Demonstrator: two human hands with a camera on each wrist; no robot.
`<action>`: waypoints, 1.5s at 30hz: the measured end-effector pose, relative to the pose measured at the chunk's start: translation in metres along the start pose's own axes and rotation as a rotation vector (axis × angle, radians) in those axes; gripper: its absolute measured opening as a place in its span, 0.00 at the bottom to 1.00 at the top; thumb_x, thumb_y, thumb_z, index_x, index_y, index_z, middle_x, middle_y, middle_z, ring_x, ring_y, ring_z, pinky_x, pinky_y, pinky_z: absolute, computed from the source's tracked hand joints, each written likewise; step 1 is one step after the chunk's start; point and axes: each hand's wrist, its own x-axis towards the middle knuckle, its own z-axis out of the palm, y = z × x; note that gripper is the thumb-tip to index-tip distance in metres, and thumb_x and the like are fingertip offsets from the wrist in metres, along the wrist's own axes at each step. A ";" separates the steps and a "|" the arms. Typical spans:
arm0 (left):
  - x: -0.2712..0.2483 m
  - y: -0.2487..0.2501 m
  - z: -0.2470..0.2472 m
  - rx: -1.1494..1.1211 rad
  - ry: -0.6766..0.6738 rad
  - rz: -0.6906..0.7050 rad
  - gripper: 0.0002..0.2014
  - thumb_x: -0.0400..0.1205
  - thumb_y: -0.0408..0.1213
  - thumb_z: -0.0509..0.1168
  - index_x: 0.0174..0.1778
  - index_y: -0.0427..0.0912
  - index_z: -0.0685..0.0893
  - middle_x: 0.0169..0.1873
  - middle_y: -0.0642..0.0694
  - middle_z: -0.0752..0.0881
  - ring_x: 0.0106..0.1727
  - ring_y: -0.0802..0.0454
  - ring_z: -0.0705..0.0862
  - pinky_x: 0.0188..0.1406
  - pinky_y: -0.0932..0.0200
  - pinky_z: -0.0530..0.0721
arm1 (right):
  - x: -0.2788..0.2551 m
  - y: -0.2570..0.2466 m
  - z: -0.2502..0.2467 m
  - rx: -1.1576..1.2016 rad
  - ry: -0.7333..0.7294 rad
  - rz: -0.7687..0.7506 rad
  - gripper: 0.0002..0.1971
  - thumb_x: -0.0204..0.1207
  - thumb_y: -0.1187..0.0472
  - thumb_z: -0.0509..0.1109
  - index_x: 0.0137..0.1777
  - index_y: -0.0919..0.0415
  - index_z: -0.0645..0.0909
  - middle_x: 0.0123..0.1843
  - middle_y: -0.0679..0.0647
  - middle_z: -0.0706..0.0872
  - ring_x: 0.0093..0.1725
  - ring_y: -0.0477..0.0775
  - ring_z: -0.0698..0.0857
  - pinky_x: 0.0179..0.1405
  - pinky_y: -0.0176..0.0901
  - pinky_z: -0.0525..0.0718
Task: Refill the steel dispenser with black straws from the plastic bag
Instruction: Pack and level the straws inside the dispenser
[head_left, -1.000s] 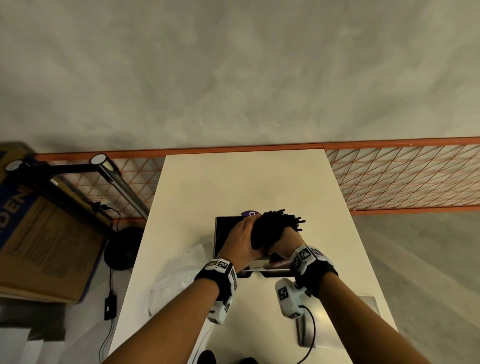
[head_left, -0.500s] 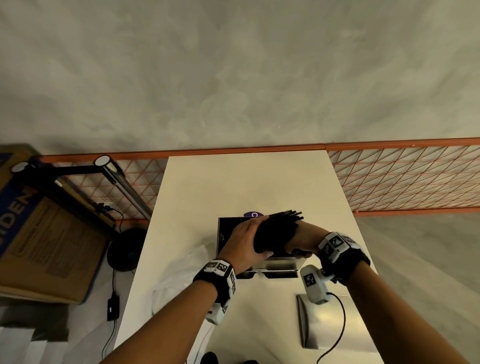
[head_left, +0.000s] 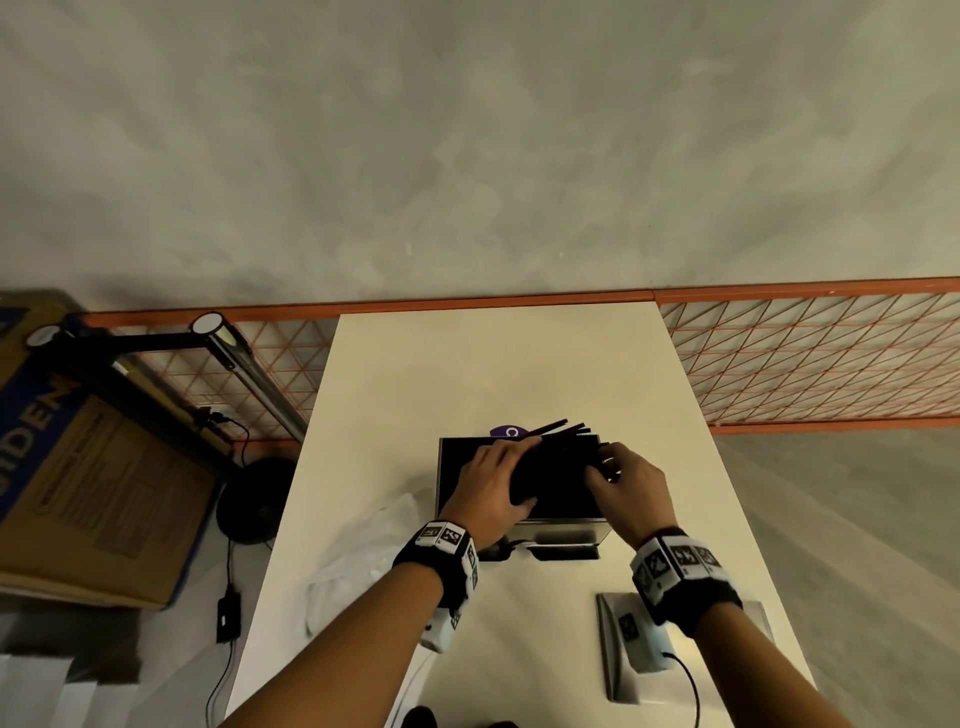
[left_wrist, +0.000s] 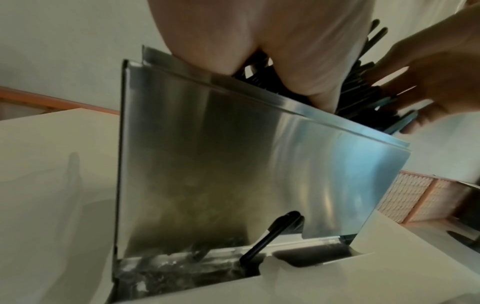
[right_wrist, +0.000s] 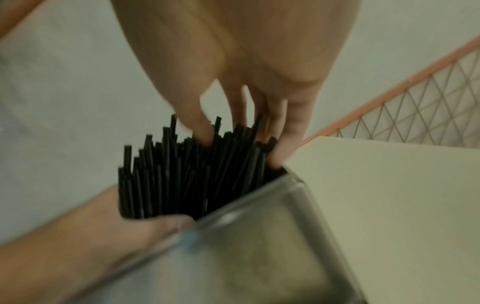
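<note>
The steel dispenser (head_left: 566, 530) stands open-topped in the middle of the table. A thick bundle of black straws (head_left: 563, 460) lies slanted across its opening, partly inside. My left hand (head_left: 511, 478) grips the bundle's left part, thumb underneath. My right hand (head_left: 618, 475) is at the bundle's right end. In the right wrist view its straight fingers (right_wrist: 293, 123) touch the uneven tips of the black straws (right_wrist: 192, 174) above the dispenser (right_wrist: 259, 246). The left wrist view shows the dispenser's front wall (left_wrist: 233, 164) and a black rod (left_wrist: 272, 232) at its bottom slot. The crumpled plastic bag (head_left: 374, 561) lies left of the dispenser.
A flat steel lid (head_left: 613, 660) lies on the white table (head_left: 467, 364) near its front right, under my right wrist. A purple sticker (head_left: 506, 431) shows behind the dispenser. An orange mesh fence (head_left: 831, 364) runs behind the table; a cardboard box (head_left: 93, 467) and a lamp arm (head_left: 249, 374) stand at the left.
My right hand has let go of the bundle's underside and slid to its right end. The bundle has come down and lies flatter in the dispenser's opening. My left hand still holds it.
</note>
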 end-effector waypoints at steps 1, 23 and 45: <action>0.001 0.001 0.001 0.030 -0.016 -0.003 0.42 0.77 0.47 0.74 0.84 0.65 0.59 0.73 0.53 0.74 0.74 0.49 0.72 0.74 0.41 0.76 | -0.002 0.006 0.002 0.070 0.081 0.005 0.11 0.76 0.56 0.69 0.57 0.55 0.83 0.53 0.53 0.86 0.51 0.59 0.85 0.50 0.47 0.81; -0.014 -0.025 -0.020 -0.020 0.009 -0.061 0.61 0.61 0.66 0.82 0.86 0.51 0.59 0.73 0.49 0.63 0.76 0.47 0.67 0.79 0.42 0.75 | 0.015 -0.001 0.040 0.383 0.109 -0.017 0.29 0.81 0.41 0.53 0.78 0.53 0.71 0.77 0.50 0.74 0.75 0.52 0.73 0.69 0.40 0.67; 0.000 0.005 0.008 0.183 -0.241 0.114 0.58 0.73 0.63 0.75 0.91 0.47 0.47 0.87 0.47 0.59 0.88 0.49 0.55 0.90 0.45 0.50 | 0.013 0.005 0.042 0.295 0.073 -0.166 0.27 0.83 0.42 0.53 0.76 0.54 0.73 0.75 0.48 0.76 0.71 0.49 0.76 0.70 0.41 0.71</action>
